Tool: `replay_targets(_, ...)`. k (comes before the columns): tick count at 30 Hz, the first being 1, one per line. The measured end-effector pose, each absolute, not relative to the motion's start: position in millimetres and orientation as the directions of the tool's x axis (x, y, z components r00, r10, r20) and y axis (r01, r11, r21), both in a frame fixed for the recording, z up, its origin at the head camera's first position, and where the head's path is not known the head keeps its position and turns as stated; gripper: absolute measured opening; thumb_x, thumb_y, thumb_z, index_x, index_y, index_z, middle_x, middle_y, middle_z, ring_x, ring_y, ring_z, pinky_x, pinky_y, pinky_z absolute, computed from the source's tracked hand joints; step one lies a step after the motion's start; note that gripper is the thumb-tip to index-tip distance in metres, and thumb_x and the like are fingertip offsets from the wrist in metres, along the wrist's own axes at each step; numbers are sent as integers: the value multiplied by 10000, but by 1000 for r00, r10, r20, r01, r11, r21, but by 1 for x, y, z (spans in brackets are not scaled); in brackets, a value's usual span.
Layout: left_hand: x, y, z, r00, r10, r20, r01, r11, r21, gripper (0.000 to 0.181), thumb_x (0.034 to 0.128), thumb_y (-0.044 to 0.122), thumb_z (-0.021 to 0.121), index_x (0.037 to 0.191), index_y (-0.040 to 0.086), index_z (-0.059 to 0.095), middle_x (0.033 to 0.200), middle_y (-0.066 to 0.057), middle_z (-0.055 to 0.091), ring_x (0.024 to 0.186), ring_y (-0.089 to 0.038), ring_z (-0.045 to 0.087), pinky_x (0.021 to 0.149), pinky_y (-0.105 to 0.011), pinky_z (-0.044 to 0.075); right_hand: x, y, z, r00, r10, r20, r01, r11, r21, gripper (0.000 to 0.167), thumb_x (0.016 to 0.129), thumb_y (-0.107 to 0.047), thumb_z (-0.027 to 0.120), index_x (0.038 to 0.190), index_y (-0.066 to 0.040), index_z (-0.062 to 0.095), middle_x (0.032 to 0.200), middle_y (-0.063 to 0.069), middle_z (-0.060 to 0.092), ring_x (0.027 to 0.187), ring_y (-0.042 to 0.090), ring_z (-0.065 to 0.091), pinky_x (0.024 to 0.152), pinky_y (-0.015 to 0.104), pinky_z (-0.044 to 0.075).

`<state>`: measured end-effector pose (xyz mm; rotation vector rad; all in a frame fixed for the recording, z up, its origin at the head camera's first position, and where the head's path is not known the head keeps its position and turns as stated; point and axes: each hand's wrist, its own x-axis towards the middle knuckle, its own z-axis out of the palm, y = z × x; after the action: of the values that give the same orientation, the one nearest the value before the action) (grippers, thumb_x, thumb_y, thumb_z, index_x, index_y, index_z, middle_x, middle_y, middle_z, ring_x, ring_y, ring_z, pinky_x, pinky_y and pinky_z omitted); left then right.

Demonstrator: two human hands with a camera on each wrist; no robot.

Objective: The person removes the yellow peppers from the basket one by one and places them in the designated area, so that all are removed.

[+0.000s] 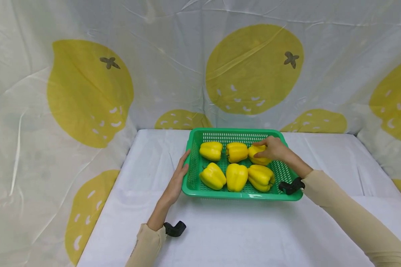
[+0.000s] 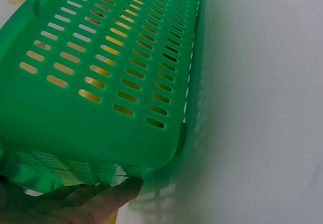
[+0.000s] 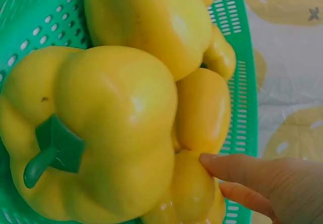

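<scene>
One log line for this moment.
left hand: touches green basket | right hand: grips back-right yellow pepper | basket: six peppers, two rows

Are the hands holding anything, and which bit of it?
The right hand holds the back-row, rightmost yellow pepper from above, by its upper part. The left hand rests against the left end of the green basket.

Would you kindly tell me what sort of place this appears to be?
Probably a small staged workspace, perhaps set up for recording: lemon-patterned cloth hangs around a white-covered table, where a green basket holds yellow bell peppers.
</scene>
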<state>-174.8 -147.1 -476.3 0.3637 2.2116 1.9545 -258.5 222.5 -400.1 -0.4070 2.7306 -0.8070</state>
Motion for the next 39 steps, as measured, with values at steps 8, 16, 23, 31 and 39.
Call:
replay_targets(8, -176, -147, -478, -956, 289, 39, 74, 112, 991, 521, 1143, 371, 241, 1655, 374, 144, 1753, 23, 62, 1612, -272, 82, 1278, -615, 76, -249, 233, -380, -933, -319, -168, -157, 778, -609, 549, 953, -258, 761, 1445, -71, 604, 552, -32, 414, 483, 110, 232, 506, 250, 303)
replay_targets(16, -176, -146, -477, -957, 288, 43, 79, 116, 990, 520, 1142, 358, 246, 1653, 379, 150, 1751, 33, 71, 1617, -256, 66, 1281, -613, 56, -236, 247, -359, -955, -272, -116, -138, 756, -640, 608, 953, -411, 751, 1492, -193, 574, 787, 77, 566, 600, 195, 381, 537, 267, 315)
replay_targets(23, -175, -146, -476, -957, 287, 46, 83, 118, 990, 520, 1141, 371, 249, 1652, 380, 151, 1749, 36, 79, 1618, -247, 65, 1282, -610, 44, -220, 271, -348, -979, -203, -23, -132, 716, -685, 651, 966, -430, 731, 1528, -176, 523, 1565, 239, 481, 1457, 516, 387, 1075, 657, 443)
replay_targets(31, -175, -147, -478, -956, 289, 52, 88, 111, 990, 516, 1142, 393, 236, 1651, 385, 151, 1749, 41, 79, 1617, -253, 74, 1276, -627, 54, -212, 313, -355, -997, -56, 50, -75, 730, -679, 684, 964, -416, 737, 1536, -121, 504, 1558, 276, 470, 1457, 547, 356, 1079, 755, 342)
replay_targets(39, -174, -148, -478, -955, 290, 59, 94, 107, 990, 513, 1142, 399, 245, 1649, 392, 160, 1747, 51, 86, 1617, -246, 73, 1276, -625, 52, -207, 340, -379, -996, 48, 79, -16, 754, -656, 675, 997, -446, 679, 1536, -90, 482, 1547, 325, 448, 1390, 578, 373, 1017, 758, 359)
